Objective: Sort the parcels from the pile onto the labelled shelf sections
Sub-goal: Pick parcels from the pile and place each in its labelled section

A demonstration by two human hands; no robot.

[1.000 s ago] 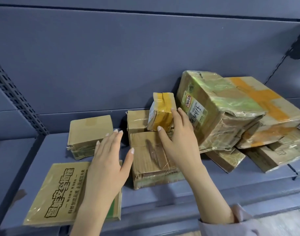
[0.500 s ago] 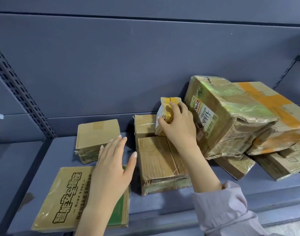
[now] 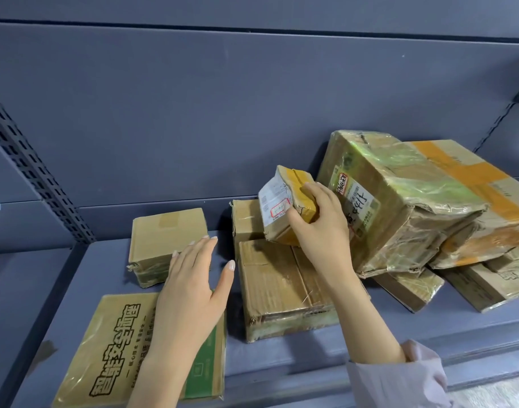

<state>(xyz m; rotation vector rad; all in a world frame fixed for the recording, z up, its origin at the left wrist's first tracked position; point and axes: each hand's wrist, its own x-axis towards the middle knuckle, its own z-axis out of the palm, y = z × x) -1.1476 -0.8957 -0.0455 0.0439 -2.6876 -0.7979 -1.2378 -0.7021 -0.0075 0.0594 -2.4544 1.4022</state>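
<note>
Right hand (image 3: 320, 231) is clamped on the small yellow-taped parcel (image 3: 284, 207), fingers curled over the taped top and thumb at the label edge. The parcel is tilted with its white label facing me. My read: she's checking the label before picking a shelf section. Directly under the grip is a flat brown box (image 3: 282, 284); I can't tell if the parcel's lower corner touches it. Just right of the grip, the big film-wrapped box (image 3: 399, 201) sits tilted on the pile. Left hand (image 3: 190, 284), left of the grip, is flat, fingers straight, holding nothing, over the printed flat parcel (image 3: 114, 348). Contact unclear. Probably staged to take or steady.
</note>
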